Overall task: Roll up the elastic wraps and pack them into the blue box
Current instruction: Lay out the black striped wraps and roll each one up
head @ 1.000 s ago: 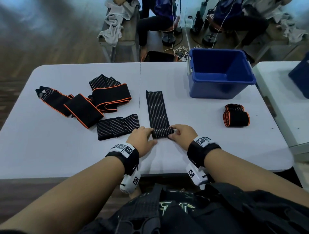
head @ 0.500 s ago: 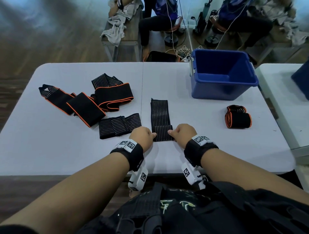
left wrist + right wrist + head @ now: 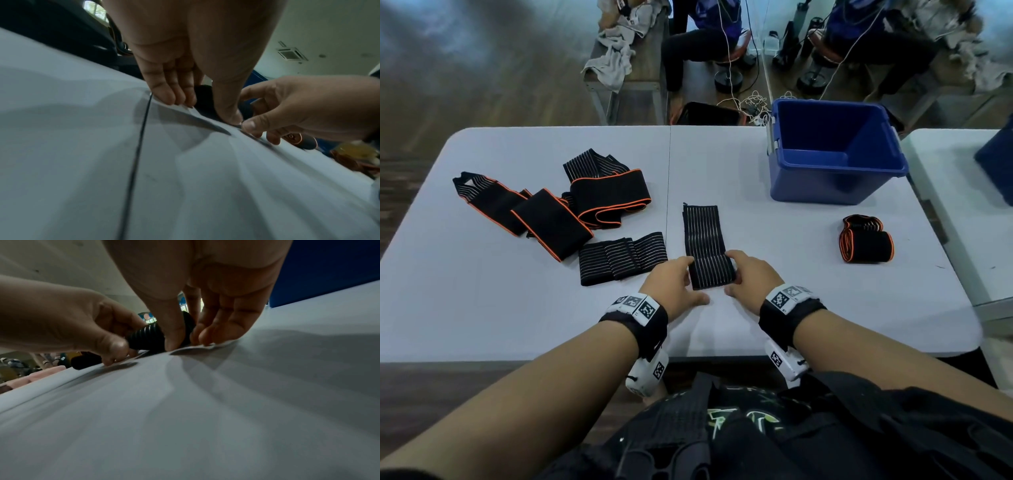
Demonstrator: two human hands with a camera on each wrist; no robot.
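— What occupies the upper centre of the frame?
— The left hand (image 3: 191,53), fingertips (image 3: 166,95) and thumb down on the white table (image 3: 82,162), pinching a dark rolled wrap (image 3: 204,99).
— At right?
— The right hand (image 3: 304,112), fingers curled at the wrap's other end. An orange-edged roll (image 3: 298,141) lies beyond it, blurred.

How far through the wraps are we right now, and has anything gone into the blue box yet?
Done: one orange-edged roll lies rolled on the table beside the blue box, which shows nothing inside. In hand: the left hand and right hand hold the rolled end of the striped wrap, part of it still flat. Left: the folded striped wrap, the orange-edged pile, then packing.
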